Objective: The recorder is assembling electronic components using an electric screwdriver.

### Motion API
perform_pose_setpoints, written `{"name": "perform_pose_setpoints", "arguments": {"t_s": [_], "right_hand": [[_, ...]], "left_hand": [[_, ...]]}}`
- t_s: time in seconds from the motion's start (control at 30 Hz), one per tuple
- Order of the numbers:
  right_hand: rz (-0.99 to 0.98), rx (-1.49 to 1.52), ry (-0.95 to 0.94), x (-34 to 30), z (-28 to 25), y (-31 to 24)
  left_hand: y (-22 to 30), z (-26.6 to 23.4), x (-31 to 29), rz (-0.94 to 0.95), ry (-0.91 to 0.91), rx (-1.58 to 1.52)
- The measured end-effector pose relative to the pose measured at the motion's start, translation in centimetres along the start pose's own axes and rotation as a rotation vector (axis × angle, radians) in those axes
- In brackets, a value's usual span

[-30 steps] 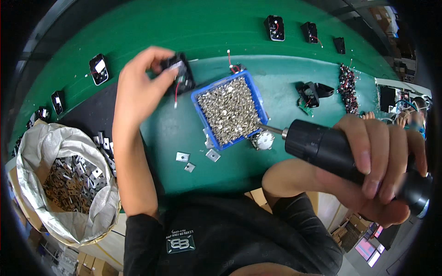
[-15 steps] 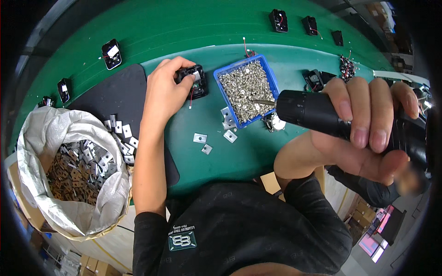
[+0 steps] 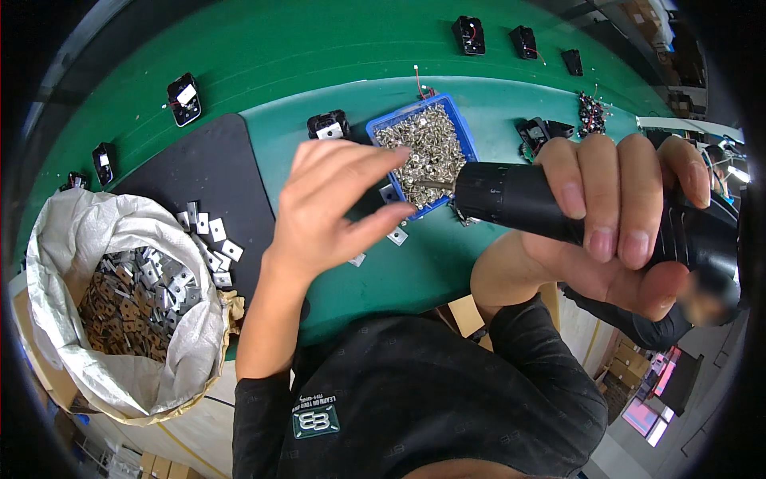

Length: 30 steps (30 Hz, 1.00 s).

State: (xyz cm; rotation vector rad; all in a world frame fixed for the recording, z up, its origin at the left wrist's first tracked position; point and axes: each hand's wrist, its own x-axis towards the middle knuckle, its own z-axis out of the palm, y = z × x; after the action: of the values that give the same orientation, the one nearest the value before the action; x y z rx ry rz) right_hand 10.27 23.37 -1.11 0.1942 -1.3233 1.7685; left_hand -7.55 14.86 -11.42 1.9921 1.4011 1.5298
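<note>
My right hand (image 3: 618,219) is wrapped round a black electric screwdriver (image 3: 515,199). The screwdriver points left, its metal bit over a blue tray (image 3: 472,137) full of silver screws (image 3: 435,137). My left hand (image 3: 319,211) reaches over the tray's left edge, thumb and index finger spread apart on either side of the bit's tip, and nothing shows between them. Beyond that hand, a black plastic housing (image 3: 325,120) rests on the green bench top, partly covered by the fingers. Small metal plates (image 3: 397,235) lie near the tray, some hidden by my left hand.
At left, a white-lined sack (image 3: 60,279) holds many metal plates; more lie on a black mat (image 3: 199,152). Several black housings (image 3: 469,36) stand along the green strip at the back. Wired parts (image 3: 592,116) are heaped at right. Another person (image 3: 638,319) is at far right.
My left hand has let go of the black housing and moved right and nearer, to the screw tray. The screwdriver has shifted slightly left, its bit still over the screws.
</note>
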Motion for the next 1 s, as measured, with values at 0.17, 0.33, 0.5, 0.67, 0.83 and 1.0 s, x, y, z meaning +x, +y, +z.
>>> {"name": "perform_pose_setpoints", "arguments": {"t_s": [0.17,0.33,0.5,0.67,0.83,1.0], "right_hand": [[-0.041,0.06,0.018,-0.2,0.4,0.9],[-0.039,0.077,-0.001,-0.1,0.4,1.4],[0.074,-0.059,0.056,-0.1,0.3,0.1],[0.035,-0.001,-0.058,0.5,-0.6,1.7],[0.042,-0.099,-0.065,0.7,-2.1,3.0],[-0.004,-0.143,0.152,0.5,-1.3,6.8]], "left_hand": [[-0.3,1.6,-0.2,0.026,0.073,-0.063],[-0.1,1.5,-0.4,0.012,0.114,-0.063],[0.1,1.6,-0.3,0.007,0.167,-0.046],[-0.2,1.0,-0.5,0.008,0.165,0.057],[-1.3,-0.7,0.5,-0.086,-0.002,0.113],[-4.3,-2.2,-1.6,-0.336,-0.205,0.267]]}}
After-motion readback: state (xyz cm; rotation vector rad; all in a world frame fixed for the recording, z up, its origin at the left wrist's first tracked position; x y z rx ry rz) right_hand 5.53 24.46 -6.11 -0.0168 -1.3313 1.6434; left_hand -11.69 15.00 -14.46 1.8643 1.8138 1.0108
